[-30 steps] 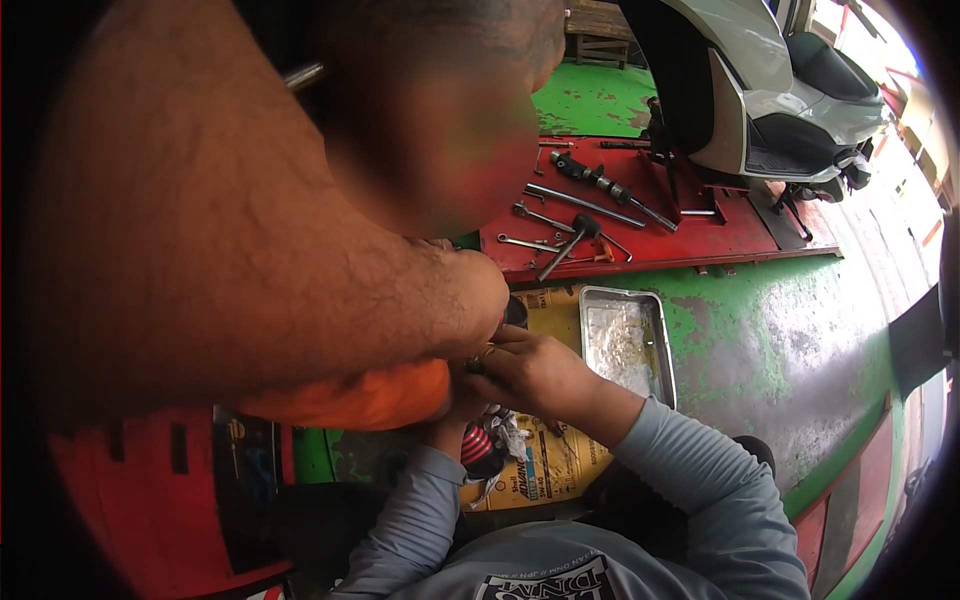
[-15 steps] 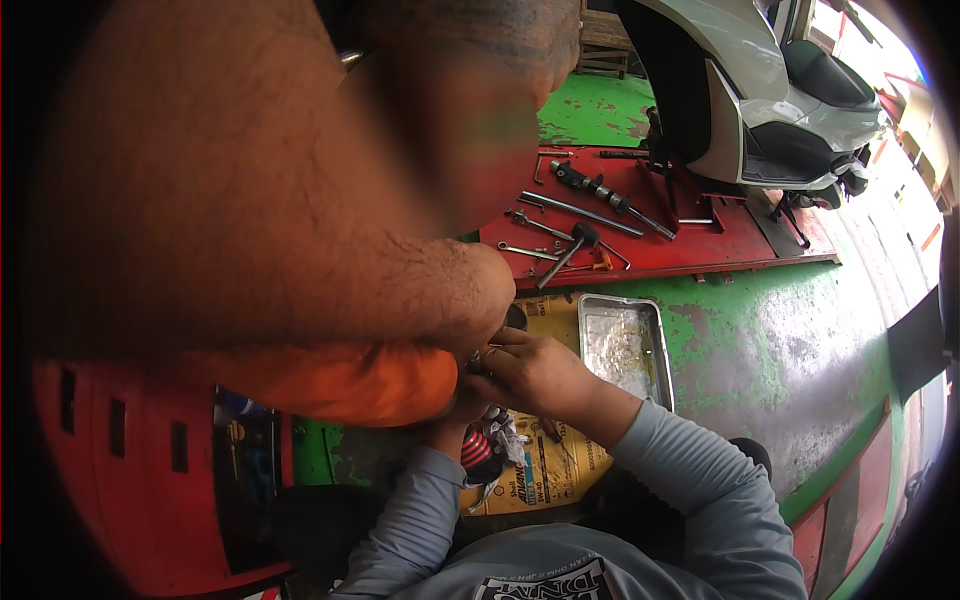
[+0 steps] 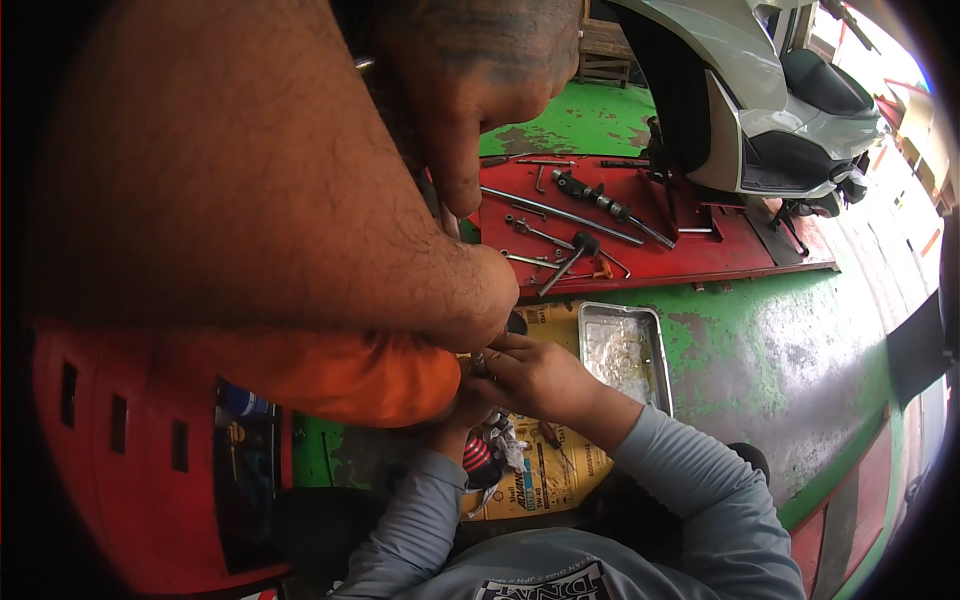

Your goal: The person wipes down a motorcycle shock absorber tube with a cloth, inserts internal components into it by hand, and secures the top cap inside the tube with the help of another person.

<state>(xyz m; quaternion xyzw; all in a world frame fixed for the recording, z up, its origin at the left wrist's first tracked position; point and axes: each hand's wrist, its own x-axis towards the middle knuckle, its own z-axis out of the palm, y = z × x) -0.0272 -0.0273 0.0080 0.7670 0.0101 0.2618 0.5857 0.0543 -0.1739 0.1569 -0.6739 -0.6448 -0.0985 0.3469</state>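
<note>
1. Centrally, the right hand [image 3: 545, 377] seems to pinch a small metal part [image 3: 479, 365], just beside orange fabric [image 3: 350, 385]; the left hand [image 3: 466, 410] is half hidden beneath, so its grip cannot be told.
2. Work looks underway, remaining steps unclear; a hammer [image 3: 584, 243] lies on the red platform [image 3: 690, 250].
3. Cardboard [image 3: 567, 490] reads "Shell ADVANCE 5W-40"; grey shirt [image 3: 540, 552], "DNM".

The green floor [image 3: 715, 350] was worn grey in broad patches. Past the far edge of the red platform [image 3: 745, 258] stood a wooden bench [image 3: 605, 58]; beyond its right end, strong light whitened the floor. A red slotted panel [image 3: 90, 460] filled the left.
</note>
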